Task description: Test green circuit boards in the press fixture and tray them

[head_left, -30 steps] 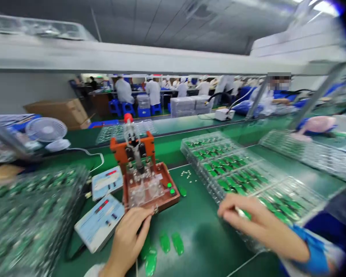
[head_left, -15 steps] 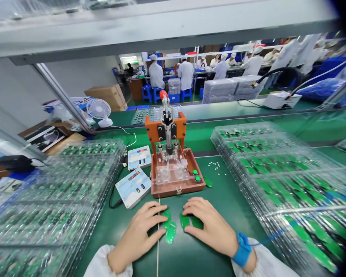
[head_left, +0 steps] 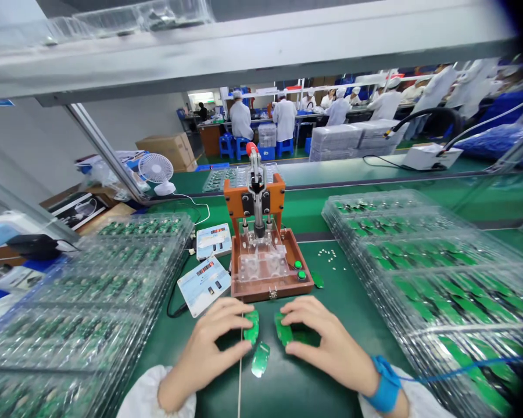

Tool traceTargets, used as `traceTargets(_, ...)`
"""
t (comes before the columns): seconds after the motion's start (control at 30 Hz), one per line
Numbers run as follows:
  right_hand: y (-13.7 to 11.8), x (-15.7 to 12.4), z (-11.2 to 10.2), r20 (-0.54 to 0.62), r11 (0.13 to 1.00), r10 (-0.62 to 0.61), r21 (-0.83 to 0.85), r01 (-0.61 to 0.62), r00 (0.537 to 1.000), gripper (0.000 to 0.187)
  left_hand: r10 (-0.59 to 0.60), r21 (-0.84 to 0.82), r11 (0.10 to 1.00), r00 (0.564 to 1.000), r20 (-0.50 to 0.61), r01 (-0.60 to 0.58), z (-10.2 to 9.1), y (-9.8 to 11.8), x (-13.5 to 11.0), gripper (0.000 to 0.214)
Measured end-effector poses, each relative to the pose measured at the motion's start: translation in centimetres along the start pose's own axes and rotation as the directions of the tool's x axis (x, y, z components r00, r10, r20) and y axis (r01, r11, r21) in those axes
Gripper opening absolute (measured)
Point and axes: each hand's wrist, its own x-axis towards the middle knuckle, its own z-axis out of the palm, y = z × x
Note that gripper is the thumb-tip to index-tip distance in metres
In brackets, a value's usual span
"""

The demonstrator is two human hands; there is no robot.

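My left hand [head_left: 207, 348] grips the edge of a narrow green circuit board [head_left: 251, 327] with its thumb and fingers. My right hand [head_left: 326, 342] holds a second green circuit board [head_left: 283, 328], and a blue wrist strap [head_left: 386, 383] circles that wrist. Between my hands, a shiny green board piece [head_left: 260, 359] lies loose on the green mat [head_left: 348, 313]. Just ahead stands an orange-framed press jig [head_left: 255, 200] with a red knob, on a brown base holding a clear fixture [head_left: 261, 264]. Another green board [head_left: 317, 280] lies beside the base.
Stacked clear trays of green circuit boards [head_left: 91, 290] fill the left, and more [head_left: 431, 278] fill the right. Two digital controllers [head_left: 203, 285] sit left of the jig. Small white parts [head_left: 326, 253] lie on the mat. Co-workers in white coats [head_left: 284, 119] sit beyond the bench.
My right hand has moved from the right-hand tray to the front of the jig, and the view has levelled. A shiny board piece now lies apart, nearer me, below my hands.
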Motion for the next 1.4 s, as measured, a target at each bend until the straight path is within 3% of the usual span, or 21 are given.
traceTargets(0.17,1.2,5.8,-2.8,-0.180,0.977,-0.156,-0.174,0.125,0.971,0.018,0.038,0.092,0.996,0.979,-0.202,-0.020,-1.4,-2.3,5.6,0.011)
traceTargets(0.3,3.5,9.3,-2.7,-0.186,0.965,-0.184,-0.221,0.142,0.965,0.020,0.027,0.086,0.996,0.981,-0.193,-0.010,-0.5,-4.0,8.1,0.013)
traceTargets(0.6,4.1,9.0,-0.9,-0.182,0.951,-0.198,-0.273,0.144,0.963,0.016,-0.007,0.037,0.999,0.979,-0.202,0.015,1.4,-4.1,7.3,0.010)
traceTargets(1.03,3.6,9.2,-0.6,-0.217,0.937,-0.232,-0.313,0.157,0.948,0.011,0.042,0.182,0.983,0.981,-0.187,-0.007,2.4,-4.1,6.6,0.018)
traceTargets(1.13,3.6,8.9,-0.4,-0.228,0.944,-0.230,-0.287,0.160,0.946,0.013,0.020,0.203,0.978,0.959,-0.284,0.040,2.7,-3.6,6.1,0.020)
traceTargets(1.23,3.4,8.6,-0.6,-0.258,0.958,-0.226,-0.236,0.166,0.939,0.015,0.006,0.169,0.983,0.899,-0.438,0.076,2.9,-2.6,5.8,0.011)
traceTargets(1.33,2.9,9.0,-1.8,-0.392,0.976,-0.190,-0.175,0.130,0.900,0.019,0.155,0.137,0.985,0.904,-0.399,-0.109,3.1,-1.6,5.7,0.010)
traceTargets(1.4,2.1,10.0,-3.4,-0.538,0.989,-0.138,-0.126,0.083,0.831,0.022,0.282,0.145,0.958,0.911,-0.302,-0.249,3.5,-1.1,5.7,0.011)
